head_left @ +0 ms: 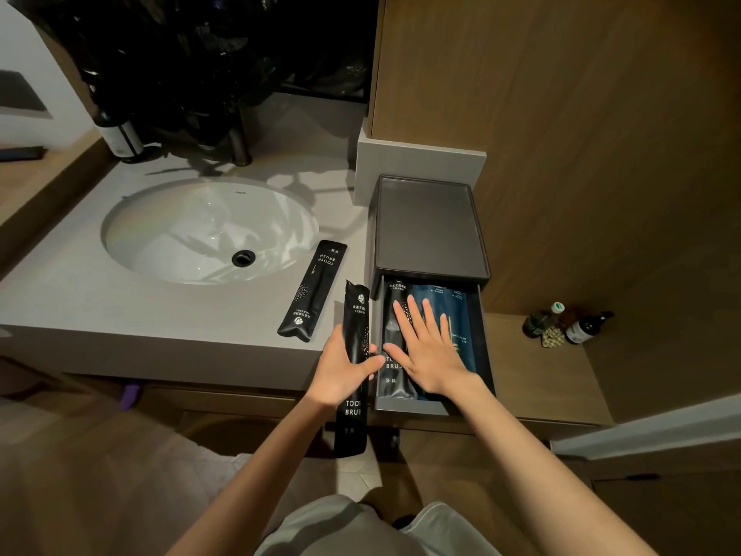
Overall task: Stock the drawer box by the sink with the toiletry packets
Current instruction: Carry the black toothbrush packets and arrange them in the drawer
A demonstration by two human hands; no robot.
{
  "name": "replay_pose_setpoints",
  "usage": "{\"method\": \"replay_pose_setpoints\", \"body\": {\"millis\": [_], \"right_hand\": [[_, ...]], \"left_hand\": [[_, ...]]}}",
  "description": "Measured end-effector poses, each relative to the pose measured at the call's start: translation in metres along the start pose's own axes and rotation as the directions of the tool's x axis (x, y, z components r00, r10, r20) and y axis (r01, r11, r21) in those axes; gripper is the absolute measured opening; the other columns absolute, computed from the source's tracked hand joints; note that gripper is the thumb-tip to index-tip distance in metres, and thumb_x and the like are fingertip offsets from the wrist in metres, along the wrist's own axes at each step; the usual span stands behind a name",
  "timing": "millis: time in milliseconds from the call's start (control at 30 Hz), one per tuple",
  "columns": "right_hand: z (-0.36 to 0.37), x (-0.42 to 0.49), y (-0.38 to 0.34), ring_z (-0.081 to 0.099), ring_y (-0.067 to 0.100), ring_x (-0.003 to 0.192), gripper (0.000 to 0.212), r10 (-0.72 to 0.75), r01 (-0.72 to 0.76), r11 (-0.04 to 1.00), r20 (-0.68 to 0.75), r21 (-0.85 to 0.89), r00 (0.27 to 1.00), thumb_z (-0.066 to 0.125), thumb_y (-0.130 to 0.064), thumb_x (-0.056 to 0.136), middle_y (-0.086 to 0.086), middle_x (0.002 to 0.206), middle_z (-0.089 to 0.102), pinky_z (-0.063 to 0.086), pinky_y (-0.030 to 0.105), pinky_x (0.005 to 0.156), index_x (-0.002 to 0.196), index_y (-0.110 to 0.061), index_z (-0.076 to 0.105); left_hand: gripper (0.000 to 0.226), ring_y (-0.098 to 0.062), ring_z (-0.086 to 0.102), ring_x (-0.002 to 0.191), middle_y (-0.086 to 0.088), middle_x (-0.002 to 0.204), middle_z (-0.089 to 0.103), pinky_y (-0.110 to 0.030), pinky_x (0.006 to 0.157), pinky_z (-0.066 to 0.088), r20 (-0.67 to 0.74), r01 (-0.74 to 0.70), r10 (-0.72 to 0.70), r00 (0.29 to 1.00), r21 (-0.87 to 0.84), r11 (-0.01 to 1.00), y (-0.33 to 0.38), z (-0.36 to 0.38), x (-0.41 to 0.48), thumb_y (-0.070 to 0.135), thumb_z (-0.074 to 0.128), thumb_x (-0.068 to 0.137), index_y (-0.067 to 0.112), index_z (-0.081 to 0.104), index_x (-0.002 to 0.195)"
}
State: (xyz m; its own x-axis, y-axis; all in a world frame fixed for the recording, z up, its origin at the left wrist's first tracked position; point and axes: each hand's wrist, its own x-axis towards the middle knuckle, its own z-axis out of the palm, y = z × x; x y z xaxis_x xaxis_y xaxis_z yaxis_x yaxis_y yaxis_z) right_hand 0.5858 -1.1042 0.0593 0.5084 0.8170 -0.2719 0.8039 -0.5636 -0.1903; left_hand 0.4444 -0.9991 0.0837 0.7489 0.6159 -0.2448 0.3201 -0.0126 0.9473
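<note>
Countertop [120, 307]: sink [200, 230] at 10 o'clock of the open drawer [413, 408], spare packet [312, 290] between. Left hand [341, 375] grips a second packet [357, 315]; right hand [431, 355], fingers spread, presses the stocked packets [391, 379].

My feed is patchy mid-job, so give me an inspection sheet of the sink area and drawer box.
Surface: grey countertop with a white sink basin.
Job's things: drawer box right of the basin, its drawer pulled open; stowed toothbrush packet and blue packets inside; loose toothbrush packet on the countertop.
Clutter: dark bottle beside the tap; black plastic bag behind the basin; small bottles on the ledge at right.
Grippers: left hand grips the held toothbrush packet beside the drawer; right hand lies flat on the packets inside.
Cables: nothing seen.
Surroundings: wood wall panel; wooden floor.
</note>
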Motion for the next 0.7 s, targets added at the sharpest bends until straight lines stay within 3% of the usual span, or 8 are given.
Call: {"method": "replay_pose_setpoints", "body": {"millis": [167, 300, 333, 433, 467, 533, 600, 700], "right_hand": [[0.002, 0.001, -0.001, -0.034, 0.022, 0.139, 0.069, 0.014, -0.014, 1.0, -0.002, 0.02, 1.0, 0.019, -0.056, 0.098, -0.001, 0.156, -0.028, -0.018, 0.046, 0.115, 0.149, -0.028, -0.019], [-0.012, -0.004, 0.001, -0.023, 0.02, 0.145, 0.062, -0.009, 0.009, 0.979, 0.002, 0.201, 1.0, 0.024, -0.049, 0.101, -0.002, 0.16, -0.017, -0.007, 0.05, 0.119, 0.152, -0.032, -0.007], [-0.019, -0.008, 0.0, -0.019, 0.018, 0.146, 0.061, -0.008, 0.015, 0.954, -0.028, 0.299, 1.0, 0.028, -0.045, 0.101, -0.003, 0.161, -0.011, -0.005, 0.047, 0.12, 0.152, -0.032, -0.002], [-0.04, -0.025, -0.005, 0.007, 0.013, 0.149, 0.056, 0.037, 0.079, 0.856, -0.214, 0.511, 0.976, 0.043, -0.034, 0.1, -0.006, 0.16, 0.017, 0.01, 0.035, 0.119, 0.151, -0.03, 0.022], [-0.046, -0.031, -0.008, 0.023, 0.013, 0.145, 0.05, 0.058, 0.112, 0.839, -0.292, 0.533, 0.955, 0.047, -0.03, 0.099, -0.006, 0.154, 0.031, 0.022, 0.034, 0.118, 0.147, -0.028, 0.033], [-0.058, -0.044, -0.016, 0.05, 0.007, 0.121, 0.036, 0.109, 0.158, 0.783, -0.382, 0.602, 0.918, 0.052, -0.026, 0.097, -0.008, 0.132, 0.056, 0.042, 0.027, 0.099, 0.132, -0.026, 0.052], [-0.069, -0.056, -0.027, 0.061, 0.007, 0.096, 0.021, 0.179, 0.17, 0.67, -0.38, 0.723, 0.908, 0.058, -0.023, 0.094, -0.008, 0.107, 0.066, 0.047, 0.02, 0.079, 0.115, -0.024, 0.062], [-0.079, -0.068, -0.044, 0.065, 0.018, 0.082, 0.012, 0.254, 0.175, 0.477, -0.326, 0.861, 0.911, 0.068, -0.022, 0.086, -0.003, 0.085, 0.069, 0.053, 0.025, 0.074, 0.098, -0.022, 0.066]], "left_hand": [[0.042, -0.01, 0.064, 0.097, -0.002, 0.109, 0.065, -0.009, 0.072, 0.048, -0.006, -0.008, 0.008, 1.0, -0.011, 1.0, 0.002, -0.003, 0.0, 0.013, 0.07, 0.083, 0.014, 0.051, 0.121], [0.015, -0.019, 0.069, 0.092, -0.01, 0.109, 0.067, -0.041, 0.089, 0.055, -0.016, 0.058, -0.061, 0.998, -0.18, 0.982, 0.009, -0.009, -0.001, 0.026, 0.052, 0.096, 0.023, 0.051, 0.11], [0.019, -0.021, 0.069, 0.094, -0.011, 0.111, 0.067, -0.046, 0.09, 0.054, -0.026, 0.071, -0.079, 0.997, -0.222, 0.972, 0.012, -0.012, -0.002, 0.031, 0.048, 0.097, 0.021, 0.051, 0.113], [0.033, -0.021, 0.07, 0.094, -0.007, 0.109, 0.071, -0.045, 0.089, 0.053, -0.006, 0.096, -0.103, 0.995, -0.308, 0.946, 0.025, -0.022, -0.003, 0.035, 0.039, 0.101, 0.012, 0.046, 0.125], [0.032, -0.02, 0.07, 0.097, -0.005, 0.108, 0.072, -0.043, 0.092, 0.052, 0.006, 0.092, -0.096, 0.995, -0.348, 0.933, 0.029, -0.025, -0.004, 0.033, 0.039, 0.101, 0.012, 0.046, 0.125], [0.03, -0.017, 0.067, 0.103, -0.003, 0.108, 0.072, -0.037, 0.094, 0.049, 0.033, 0.081, -0.074, 0.997, -0.449, 0.89, 0.038, -0.027, -0.006, 0.03, 0.04, 0.101, 0.014, 0.051, 0.124], [0.031, -0.015, 0.067, 0.101, -0.003, 0.109, 0.072, -0.031, 0.09, 0.05, 0.05, 0.084, -0.067, 0.996, -0.526, 0.846, 0.05, -0.026, -0.008, 0.028, 0.043, 0.1, 0.013, 0.055, 0.124], [0.028, -0.018, 0.067, 0.095, -0.006, 0.105, 0.07, -0.033, 0.087, 0.051, 0.087, 0.122, -0.088, 0.992, -0.59, 0.798, 0.064, -0.017, -0.007, 0.023, 0.046, 0.099, 0.012, 0.057, 0.122]]}}
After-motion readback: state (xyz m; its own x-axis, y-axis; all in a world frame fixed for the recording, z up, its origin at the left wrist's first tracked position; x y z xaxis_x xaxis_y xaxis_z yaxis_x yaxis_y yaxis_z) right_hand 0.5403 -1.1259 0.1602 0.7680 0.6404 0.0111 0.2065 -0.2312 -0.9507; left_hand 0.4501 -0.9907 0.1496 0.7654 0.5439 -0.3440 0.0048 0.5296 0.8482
